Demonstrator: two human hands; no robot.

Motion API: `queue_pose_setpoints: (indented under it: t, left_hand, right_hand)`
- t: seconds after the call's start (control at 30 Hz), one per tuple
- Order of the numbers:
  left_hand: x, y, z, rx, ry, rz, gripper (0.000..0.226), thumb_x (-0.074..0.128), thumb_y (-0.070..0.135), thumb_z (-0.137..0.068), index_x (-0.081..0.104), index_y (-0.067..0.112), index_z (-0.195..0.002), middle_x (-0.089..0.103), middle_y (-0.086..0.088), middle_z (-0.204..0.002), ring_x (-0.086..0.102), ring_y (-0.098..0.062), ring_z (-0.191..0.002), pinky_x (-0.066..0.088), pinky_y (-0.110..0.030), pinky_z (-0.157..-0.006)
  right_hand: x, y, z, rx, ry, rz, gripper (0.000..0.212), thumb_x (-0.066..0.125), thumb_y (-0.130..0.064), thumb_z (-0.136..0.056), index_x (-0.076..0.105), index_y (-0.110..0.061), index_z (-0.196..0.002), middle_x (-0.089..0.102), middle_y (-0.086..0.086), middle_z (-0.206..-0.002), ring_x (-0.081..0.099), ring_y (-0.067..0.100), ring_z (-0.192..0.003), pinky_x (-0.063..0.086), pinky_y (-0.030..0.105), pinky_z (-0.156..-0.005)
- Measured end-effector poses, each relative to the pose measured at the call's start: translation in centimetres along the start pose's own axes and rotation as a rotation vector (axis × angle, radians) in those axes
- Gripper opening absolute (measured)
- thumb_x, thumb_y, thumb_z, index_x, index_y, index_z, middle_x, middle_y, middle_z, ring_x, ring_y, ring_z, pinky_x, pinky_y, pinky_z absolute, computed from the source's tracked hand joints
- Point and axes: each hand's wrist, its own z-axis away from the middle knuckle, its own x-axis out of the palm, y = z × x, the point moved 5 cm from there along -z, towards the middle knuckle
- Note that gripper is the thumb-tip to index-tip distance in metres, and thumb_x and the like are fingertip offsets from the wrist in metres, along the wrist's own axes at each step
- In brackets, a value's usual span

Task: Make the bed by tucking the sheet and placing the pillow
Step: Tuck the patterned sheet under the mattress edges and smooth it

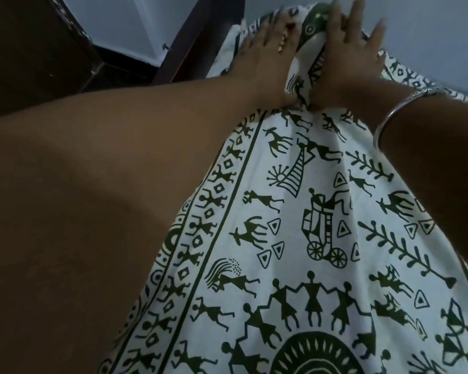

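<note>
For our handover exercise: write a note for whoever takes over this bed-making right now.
Left hand: on a raised fold of the sheet at the far end; grip unclear.
Right hand: fingers straight, pressing the fold's other side.
Done: sheet spread out, lightly wrinkled.
Left: tuck the far end, then place the pillow, which is not in view.
</note>
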Motion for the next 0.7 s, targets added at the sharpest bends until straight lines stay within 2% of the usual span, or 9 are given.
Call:
queue_pose_setpoints:
  t: [0.1,0.17,0.27,0.33,0.4,0.5,0.6,0.63,0.7]
  left_hand:
    - [1.9,-0.5,1.3,-0.019,-0.113,0.012,0.085,0.032,0.065,-0.090,-0.006,0.018,-0.151,-0.013,-0.015,-0.157,-0.009,-0.031,-0.145,-0.003,-0.047,-0.116]
    - [1.2,0.2,2.0,-0.014,0.038,-0.001,0.081,0.031,0.060,-0.093,0.001,0.013,-0.151,-0.007,-0.015,-0.158,-0.004,-0.030,-0.145,-0.002,-0.046,-0.116]
    - [0.0,1.2,4.1,-0.001,0.316,-0.030,0.065,0.029,0.053,-0.092,0.030,0.016,-0.145,0.017,-0.012,-0.156,0.011,-0.031,-0.144,0.002,-0.051,-0.115]
    - [1.4,1.1,5.3,0.000,0.187,-0.058,0.062,0.025,0.057,-0.091,0.030,0.027,-0.145,0.016,-0.007,-0.157,0.011,-0.033,-0.144,0.000,-0.058,-0.113]
    - [3.0,0.3,5.6,-0.031,-0.043,-0.076,0.070,0.016,0.070,-0.088,0.009,0.036,-0.149,0.000,-0.002,-0.159,0.002,-0.035,-0.144,-0.003,-0.060,-0.112]
    - [2.4,-1.4,4.1,-0.073,-0.184,-0.069,0.086,0.010,0.083,-0.079,-0.005,0.036,-0.149,-0.011,-0.001,-0.159,-0.007,-0.036,-0.144,-0.005,-0.057,-0.114]
    - [-0.1,-1.9,3.2,-0.132,-0.074,0.007,0.077,0.026,0.063,-0.092,0.002,0.019,-0.151,-0.004,-0.013,-0.158,-0.001,-0.038,-0.144,0.005,-0.049,-0.117]
    - [-0.8,-1.1,3.7,-0.085,0.019,-0.005,0.072,0.033,0.053,-0.095,0.008,0.015,-0.150,0.003,-0.016,-0.158,0.005,-0.037,-0.144,0.009,-0.048,-0.117]
    - [-0.9,1.2,6.3,0.085,0.098,-0.040,0.069,0.037,0.049,-0.094,0.015,0.015,-0.149,0.014,-0.013,-0.157,0.014,-0.033,-0.143,0.014,-0.050,-0.115]
  right_hand:
    - [1.3,0.3,1.4,0.059,-0.063,0.092,0.091,0.065,-0.043,-0.081,0.008,-0.030,-0.151,-0.018,0.010,-0.157,-0.012,0.046,-0.141,0.000,0.068,-0.108]
    - [1.3,-0.3,3.1,0.004,0.115,0.223,0.087,0.059,-0.046,-0.085,0.007,-0.023,-0.151,-0.008,0.013,-0.158,-0.003,0.043,-0.143,0.000,0.064,-0.108]
    - [1.7,-1.2,4.8,-0.157,0.268,0.185,0.051,0.046,-0.024,-0.089,0.037,-0.009,-0.137,0.032,0.020,-0.145,0.032,0.041,-0.131,0.023,0.057,-0.106]
    - [2.5,-0.2,4.6,-0.158,0.151,0.027,0.045,0.040,-0.029,-0.093,0.045,-0.007,-0.131,0.044,0.022,-0.136,0.040,0.041,-0.123,0.034,0.050,-0.100]
    - [3.2,0.4,4.7,-0.196,0.009,-0.045,0.062,0.033,-0.050,-0.093,0.035,-0.010,-0.142,0.036,0.021,-0.144,0.032,0.039,-0.132,0.028,0.048,-0.107]
    - [4.3,1.8,5.0,-0.134,-0.118,0.109,0.079,0.014,-0.069,-0.090,0.002,-0.021,-0.152,0.001,0.010,-0.159,0.001,0.033,-0.145,-0.001,0.059,-0.112]
    - [2.7,3.8,6.3,0.163,-0.055,0.063,0.079,0.018,-0.066,-0.091,-0.004,-0.020,-0.151,-0.001,0.020,-0.157,-0.003,0.041,-0.143,-0.003,0.063,-0.111]
    - [2.2,3.7,7.1,0.152,0.016,0.071,0.076,0.021,-0.063,-0.093,0.000,-0.019,-0.151,0.002,0.021,-0.157,-0.001,0.040,-0.144,-0.002,0.062,-0.112]
    - [1.8,2.2,9.2,-0.068,0.109,0.108,0.070,0.020,-0.059,-0.094,0.009,-0.019,-0.151,0.007,0.015,-0.158,0.003,0.034,-0.145,-0.004,0.059,-0.112]
